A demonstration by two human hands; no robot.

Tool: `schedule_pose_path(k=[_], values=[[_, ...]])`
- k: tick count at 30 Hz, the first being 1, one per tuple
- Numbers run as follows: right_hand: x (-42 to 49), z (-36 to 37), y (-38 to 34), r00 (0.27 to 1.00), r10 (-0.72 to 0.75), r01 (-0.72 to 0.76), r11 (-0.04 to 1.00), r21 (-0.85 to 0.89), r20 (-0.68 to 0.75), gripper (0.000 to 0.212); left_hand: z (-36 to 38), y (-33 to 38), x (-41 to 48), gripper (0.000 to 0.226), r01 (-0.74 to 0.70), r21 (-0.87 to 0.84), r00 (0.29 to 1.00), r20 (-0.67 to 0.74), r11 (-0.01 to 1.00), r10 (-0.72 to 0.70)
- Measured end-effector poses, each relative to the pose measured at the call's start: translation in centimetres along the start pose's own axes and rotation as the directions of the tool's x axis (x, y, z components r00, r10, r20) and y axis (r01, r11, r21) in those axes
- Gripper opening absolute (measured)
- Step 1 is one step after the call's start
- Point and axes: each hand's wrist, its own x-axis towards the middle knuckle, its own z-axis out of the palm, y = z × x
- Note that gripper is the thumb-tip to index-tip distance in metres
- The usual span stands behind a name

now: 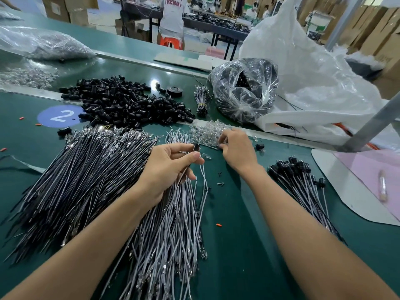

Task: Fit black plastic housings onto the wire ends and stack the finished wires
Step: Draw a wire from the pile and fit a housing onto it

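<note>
The left hand (171,169) covers the top part of the grey wires (173,230), and the small black housing (195,147) between its fingers is too small to tell clearly. The right hand (236,148) hides what its fingertips pinch at the clear pieces (207,131). Both forearms run out of the bottom edge. The black wires (71,180) are cut at the left edge. The contents of the clear bag (244,89) are not readable through the plastic.
</note>
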Motion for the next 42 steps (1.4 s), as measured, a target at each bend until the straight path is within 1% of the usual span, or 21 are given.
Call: schedule_pose_path(k=[4,7,9,11,13,15,18,21,22,24,26,27,28,29,30,32,33,34,35,39,42], values=[[-0.5,-0.2,0.5,0.998,0.029,-0.029,1.0,0.008,-0.05,0.005,0.0,-0.2,0.1,0.021,-0.023,0.022,1.0,0.017,0.999,0.023],[-1.3,-0.7,0.9,0.993,0.042,-0.036,0.998,0.055,-0.112,0.007,0.1,-0.3,0.1,0.016,-0.05,0.049,0.998,0.027,0.998,0.048],[-2.1,-1.3,0.9,0.992,0.037,-0.025,0.995,0.099,-0.123,0.008,0.1,-0.4,0.2,0.016,-0.061,0.057,0.998,0.03,0.997,0.059],[-3.4,-1.7,0.8,0.994,0.003,0.009,0.994,0.104,-0.108,0.008,0.0,-0.5,0.2,0.016,-0.069,0.071,0.997,0.029,0.995,0.068],[-4.7,-1.9,0.7,0.998,-0.015,0.019,0.998,0.063,-0.061,0.009,0.0,-0.6,0.3,0.016,-0.074,0.082,0.997,0.029,0.994,0.072],[-5.6,-2.1,0.7,1.0,0.005,-0.005,1.0,0.021,0.005,0.01,0.0,-0.6,0.3,0.014,-0.076,0.085,0.997,0.029,0.993,0.074],[-6.1,-2.7,0.3,0.999,0.027,-0.028,0.998,0.055,0.034,0.006,-0.1,-0.6,0.2,0.014,-0.076,0.085,0.997,0.031,0.993,0.074],[-6.2,-2.8,-0.2,0.997,-0.033,0.029,0.998,0.057,0.073,0.029,-0.1,-0.7,0.2,0.014,-0.071,0.092,0.997,0.035,0.993,0.068],[-6.2,-2.7,-0.2,0.994,-0.051,0.048,0.998,0.032,0.101,0.032,-0.1,-0.7,0.2,0.014,-0.068,0.093,0.997,0.037,0.993,0.065],[-6.3,-2.5,-0.3,0.988,-0.067,0.068,0.998,0.001,0.139,0.025,-0.1,-0.7,0.2,0.015,-0.068,0.103,0.997,0.044,0.992,0.064],[-6.3,-2.2,-0.1,0.99,-0.081,0.08,0.997,0.011,0.116,0.016,-0.1,-0.7,0.2,0.022,-0.071,0.123,0.996,0.053,0.99,0.065],[-6.4,-2.2,-0.1,0.993,-0.087,0.084,0.996,0.036,0.08,0.013,-0.2,-0.7,0.2,0.028,-0.072,0.129,0.996,0.058,0.989,0.065],[-6.5,-2.3,-0.2,0.996,-0.083,0.08,0.992,0.099,0.03,0.011,-0.2,-0.7,0.2,0.032,-0.074,0.131,0.996,0.062,0.989,0.066],[-6.6,-2.5,-0.3,0.998,-0.057,0.06,0.975,0.216,-0.022,0.009,-0.2,-0.6,0.2,0.035,-0.078,0.136,0.995,0.065,0.988,0.069],[-6.8,-2.7,-0.6,0.998,-0.015,0.035,0.928,0.372,-0.057,0.008,-0.1,-0.7,0.2,0.034,-0.083,0.146,0.995,0.07,0.986,0.074],[-7.1,-3.3,-1.2,0.997,0.043,0.012,0.747,0.665,-0.066,0.012,0.0,-0.7,0.3,0.027,-0.094,0.177,0.993,0.092,0.98,0.079],[-7.2,-3.4,-1.5,0.997,0.039,0.023,0.663,0.748,-0.066,0.014,0.0,-0.8,0.2,0.025,-0.101,0.192,0.991,0.108,0.976,0.082],[-7.3,-3.6,-1.8,0.998,0.02,0.04,0.613,0.789,-0.067,0.015,0.1,-0.8,0.2,0.024,-0.11,0.207,0.989,0.122,0.972,0.086],[-7.3,-3.6,-2.1,0.998,-0.003,0.055,0.596,0.801,-0.066,0.018,0.2,-0.8,0.2,0.023,-0.12,0.224,0.987,0.132,0.967,0.091],[-7.5,-3.6,-2.6,0.995,-0.062,0.095,0.664,0.742,-0.072,0.026,0.2,-0.8,0.2,0.017,-0.172,0.267,0.98,0.142,0.948,0.137],[-7.5,-3.7,-2.5,0.992,-0.084,0.128,0.689,0.713,-0.096,0.028,0.2,-0.9,0.2,0.016,-0.209,0.262,0.975,0.129,0.942,0.181]])
